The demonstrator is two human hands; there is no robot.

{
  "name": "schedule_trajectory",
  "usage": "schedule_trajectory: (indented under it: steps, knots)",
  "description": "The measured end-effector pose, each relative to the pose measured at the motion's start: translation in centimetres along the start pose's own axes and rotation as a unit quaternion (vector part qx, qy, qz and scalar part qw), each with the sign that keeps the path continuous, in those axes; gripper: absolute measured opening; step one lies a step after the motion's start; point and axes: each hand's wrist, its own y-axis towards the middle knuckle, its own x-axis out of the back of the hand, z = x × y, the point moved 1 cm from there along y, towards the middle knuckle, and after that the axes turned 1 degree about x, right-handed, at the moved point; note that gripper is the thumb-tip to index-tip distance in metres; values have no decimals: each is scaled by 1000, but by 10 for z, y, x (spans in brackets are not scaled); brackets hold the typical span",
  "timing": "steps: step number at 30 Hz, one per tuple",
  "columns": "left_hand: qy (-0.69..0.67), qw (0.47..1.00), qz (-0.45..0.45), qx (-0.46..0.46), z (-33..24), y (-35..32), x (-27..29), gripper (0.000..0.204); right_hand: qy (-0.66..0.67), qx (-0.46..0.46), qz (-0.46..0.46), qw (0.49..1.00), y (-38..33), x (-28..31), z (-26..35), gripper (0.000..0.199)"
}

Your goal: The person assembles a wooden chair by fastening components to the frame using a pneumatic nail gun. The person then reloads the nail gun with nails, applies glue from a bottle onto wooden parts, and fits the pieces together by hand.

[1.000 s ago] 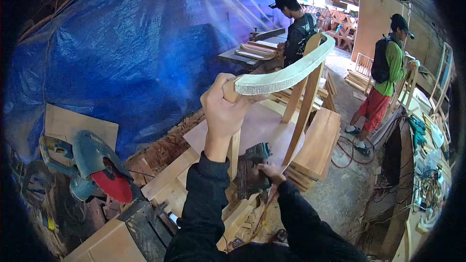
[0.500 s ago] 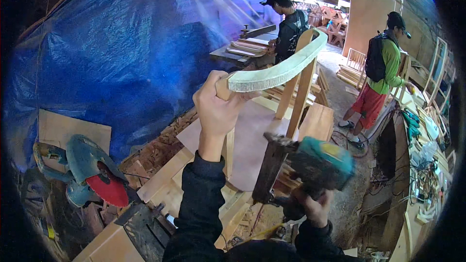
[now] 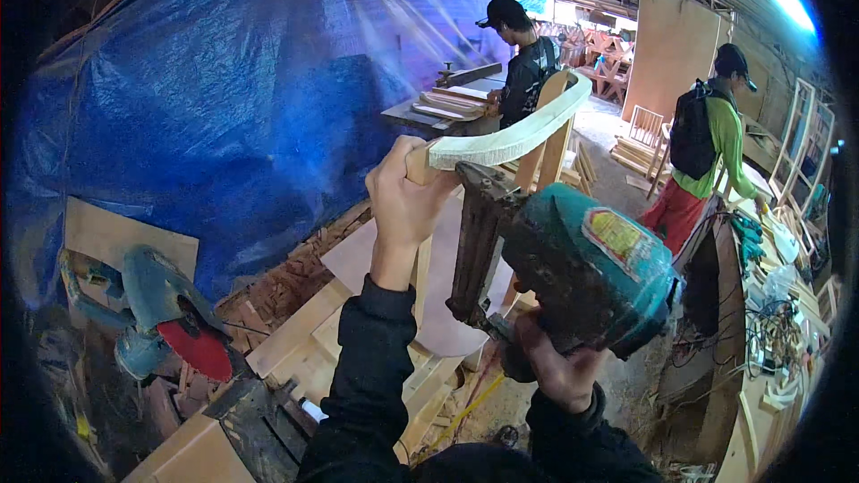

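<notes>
My left hand (image 3: 404, 197) is closed round the near end of a curved pale wooden rail (image 3: 519, 138), at the top of an upright wooden post. The rail bends away to the far right, where other wooden uprights (image 3: 548, 154) stand beneath it. In my right hand (image 3: 557, 367) is the handle of a teal and black nail gun (image 3: 582, 268). The gun's nose is raised close under the rail's near end, just right of my left hand; whether it touches the wood I cannot tell. A flat pale board (image 3: 358, 250) lies below, partly hidden by my arm and the gun.
A saw with a red blade (image 3: 192, 349) stands at the lower left, before a blue tarp (image 3: 206, 125). One person (image 3: 528, 63) works at a far table; another in green (image 3: 729, 139) stands at the right by a bench (image 3: 716, 447) with tangled cables.
My right hand has lifted the nail gun up and toward the near end of the rail. My left hand keeps its grip. The person in green has bent an arm toward the bench.
</notes>
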Motion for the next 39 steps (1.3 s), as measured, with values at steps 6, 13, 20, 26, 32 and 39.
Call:
schedule_trajectory:
  steps: [6, 13, 20, 26, 32, 39]
  knots:
    - [7, 1000, -8, 5, 0, 1, 8, 22, 62, -190, 41, 979, -7, -2, -9, 34]
    - [19, 1000, -13, 3, 6, 1, 1, 23, 53, -113, -85, 989, -7, -12, -27, 23]
    - [22, 1000, -14, -4, 5, 2, 2, 24, -369, 208, 85, 902, -3, -9, -29, 25]
    - [13, 1000, -7, 8, 7, 0, 6, 23, -88, 84, 5, 993, 0, -18, -18, 23]
    - [21, 1000, -15, 3, 4, 1, 2, 22, 23, -74, -82, 994, -10, -13, -28, 21]
    - [29, 1000, -9, 5, 4, 0, 3, 22, -508, 251, 135, 813, -5, -12, -26, 18]
